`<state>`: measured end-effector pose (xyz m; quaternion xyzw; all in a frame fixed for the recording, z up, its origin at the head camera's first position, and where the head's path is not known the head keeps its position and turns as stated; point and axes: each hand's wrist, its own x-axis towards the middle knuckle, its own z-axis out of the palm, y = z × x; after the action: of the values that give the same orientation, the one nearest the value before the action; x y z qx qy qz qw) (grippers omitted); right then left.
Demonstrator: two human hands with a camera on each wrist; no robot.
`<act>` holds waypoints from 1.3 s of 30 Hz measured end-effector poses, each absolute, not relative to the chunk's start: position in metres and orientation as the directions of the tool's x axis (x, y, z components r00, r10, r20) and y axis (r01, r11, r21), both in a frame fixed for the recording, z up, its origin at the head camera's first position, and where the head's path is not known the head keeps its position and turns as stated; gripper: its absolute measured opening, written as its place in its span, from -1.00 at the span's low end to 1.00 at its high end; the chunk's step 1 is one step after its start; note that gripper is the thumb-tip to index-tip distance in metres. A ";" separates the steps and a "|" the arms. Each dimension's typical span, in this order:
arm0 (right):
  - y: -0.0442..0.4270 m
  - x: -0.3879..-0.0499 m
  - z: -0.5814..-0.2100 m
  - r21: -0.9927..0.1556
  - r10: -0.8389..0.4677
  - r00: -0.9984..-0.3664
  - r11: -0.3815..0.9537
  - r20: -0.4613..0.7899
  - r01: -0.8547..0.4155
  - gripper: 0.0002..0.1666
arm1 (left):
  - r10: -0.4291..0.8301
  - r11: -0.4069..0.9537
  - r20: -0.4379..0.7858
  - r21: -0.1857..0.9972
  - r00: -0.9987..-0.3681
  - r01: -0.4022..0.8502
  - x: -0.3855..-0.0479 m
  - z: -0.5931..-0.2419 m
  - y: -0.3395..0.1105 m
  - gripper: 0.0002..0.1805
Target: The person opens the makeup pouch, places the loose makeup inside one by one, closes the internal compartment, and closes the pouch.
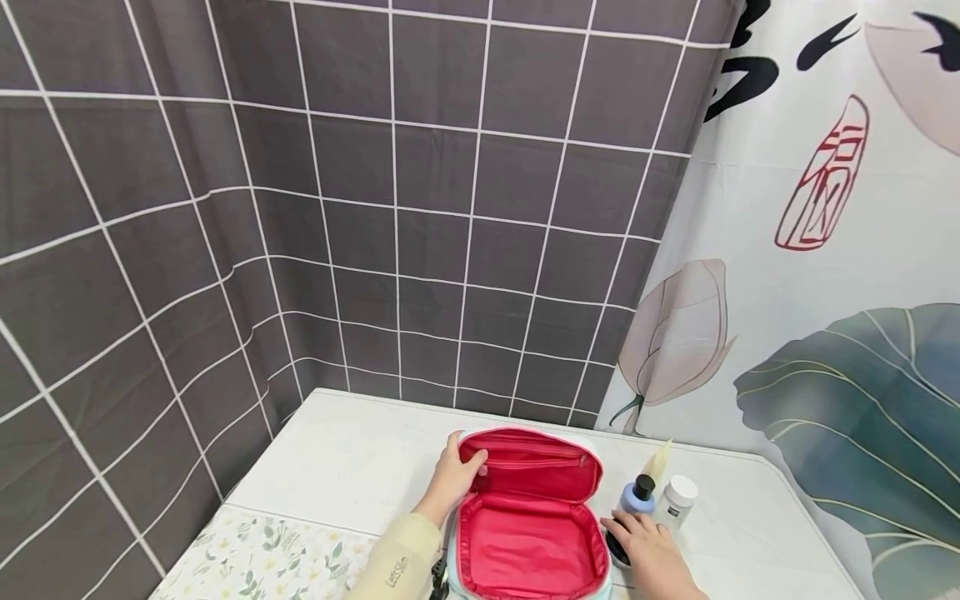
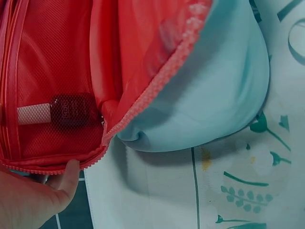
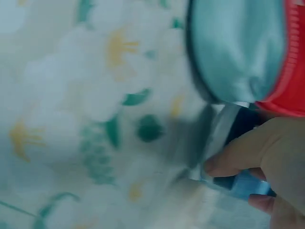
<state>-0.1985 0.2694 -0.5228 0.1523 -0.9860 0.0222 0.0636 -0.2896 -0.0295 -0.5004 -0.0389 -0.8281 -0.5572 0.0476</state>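
Two hands: both bare, at a pale-blue fabric bag with a red lining and red zip (image 1: 534, 552) on a white desk (image 1: 375, 454).
Left grip: left hand (image 1: 457, 471), thumb inside and curled over the left edge of the raised red-lined lid (image 1: 528, 482); it has hold of that edge.
Right grip: right hand (image 1: 651, 548), fingers bent over a small clear-sided container with a black top (image 1: 617, 550); it appears to pinch it, the hand itself covering much of the hold.
Container, position: just right of the bag's base, outside its wall; whether the two touch cannot be told.
Container, long axis: hidden by the fingers.
Key relation: the bag's red base compartment lies directly left of the right grip, with the side wall between; the right hand is nearer the container, the left is across the bag at the lid.
Beyond the right grip: one blue bottle with a black cap (image 1: 636, 498), one translucent bottle with a white cap (image 1: 677, 502), one pale-yellow pointed item (image 1: 660, 461), grouped closely.
Lid pocket: red mesh, holding one small dark bottle with a white cap (image 2: 72, 110).
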 end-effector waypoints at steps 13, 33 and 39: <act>0.263 -0.199 -0.483 -0.085 -0.255 -0.936 0.956 0.241 -0.282 -0.20 | -0.008 0.390 0.121 0.915 -0.993 0.108 -0.289 -0.500 -0.029 -0.41; 0.231 -0.208 -0.466 -0.285 -0.155 -0.950 0.930 0.271 -0.233 -0.28 | -0.018 0.387 0.120 0.916 -0.993 0.103 -0.286 -0.497 -0.028 -0.42; 0.217 -0.214 -0.458 -0.353 -0.091 -0.971 0.921 0.222 -0.167 -0.22 | -0.026 0.383 0.112 0.919 -0.993 0.093 -0.286 -0.496 -0.028 -0.43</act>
<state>-0.2138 0.2174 -0.4581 0.0660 -0.9747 0.1881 0.1012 -0.2855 -0.0278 -0.4958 -0.0202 -0.8300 -0.5549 0.0537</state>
